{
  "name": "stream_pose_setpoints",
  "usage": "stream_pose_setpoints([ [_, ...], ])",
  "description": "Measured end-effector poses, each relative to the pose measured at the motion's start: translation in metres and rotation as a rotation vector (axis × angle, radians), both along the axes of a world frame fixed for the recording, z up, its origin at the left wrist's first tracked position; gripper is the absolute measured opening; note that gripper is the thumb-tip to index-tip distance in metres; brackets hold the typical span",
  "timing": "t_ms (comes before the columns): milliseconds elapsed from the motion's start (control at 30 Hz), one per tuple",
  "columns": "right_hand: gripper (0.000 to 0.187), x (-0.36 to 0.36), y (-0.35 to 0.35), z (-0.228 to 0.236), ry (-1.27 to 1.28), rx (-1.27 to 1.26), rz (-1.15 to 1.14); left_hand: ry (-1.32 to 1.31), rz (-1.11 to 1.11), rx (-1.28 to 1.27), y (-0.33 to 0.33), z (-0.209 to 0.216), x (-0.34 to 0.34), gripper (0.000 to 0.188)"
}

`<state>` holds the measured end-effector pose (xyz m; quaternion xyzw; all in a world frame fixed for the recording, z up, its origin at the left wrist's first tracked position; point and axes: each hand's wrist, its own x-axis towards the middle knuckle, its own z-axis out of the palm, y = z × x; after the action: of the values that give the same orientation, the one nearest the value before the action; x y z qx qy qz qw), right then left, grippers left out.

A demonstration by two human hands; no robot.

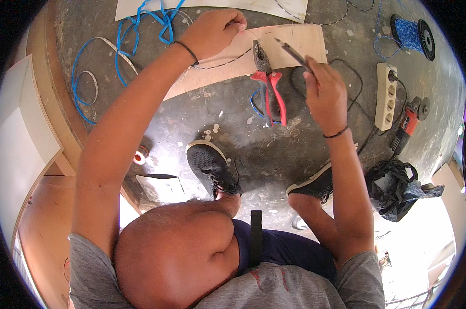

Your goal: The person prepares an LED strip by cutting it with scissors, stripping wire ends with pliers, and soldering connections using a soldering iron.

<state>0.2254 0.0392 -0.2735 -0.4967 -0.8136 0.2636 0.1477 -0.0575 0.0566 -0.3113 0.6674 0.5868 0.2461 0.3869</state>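
My left hand [217,33] is pinched closed above a strip of thin plywood [300,44]; what its fingertips hold is too small to make out. My right hand [326,95] grips a slim dark pointed tool [294,52], its tip aimed toward the plywood. Between my hands lie pliers with red handles [277,95], their dark jaws over the board and the handles toward me. A black-and-white patterned cord [222,64] runs across the board from near my left wrist to the pliers.
Blue ribbon [132,31] and a pale measuring tape [91,85] lie on the left. A spool of blue cord [413,36], a power strip [386,98], a red angle grinder [410,123] and a black plastic bag [398,188] are on the right. My shoes [210,165] stand below the pliers.
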Motion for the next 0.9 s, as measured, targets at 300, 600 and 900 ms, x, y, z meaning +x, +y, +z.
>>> stream_pose_setpoints([
  [300,0.071,0.04,-0.054,0.019,0.063,0.0,-0.373,-0.029,0.027,-0.123,0.001,0.004,-0.01,0.021],
  [600,0.014,0.062,-0.063,0.023,-0.022,-0.084,-0.499,-0.026,0.046,-0.081,0.0,0.011,-0.015,0.021],
  [900,0.034,0.051,-0.035,-0.006,-0.167,0.009,-0.168,-0.027,0.106,-0.158,-0.006,0.015,-0.012,0.021],
])
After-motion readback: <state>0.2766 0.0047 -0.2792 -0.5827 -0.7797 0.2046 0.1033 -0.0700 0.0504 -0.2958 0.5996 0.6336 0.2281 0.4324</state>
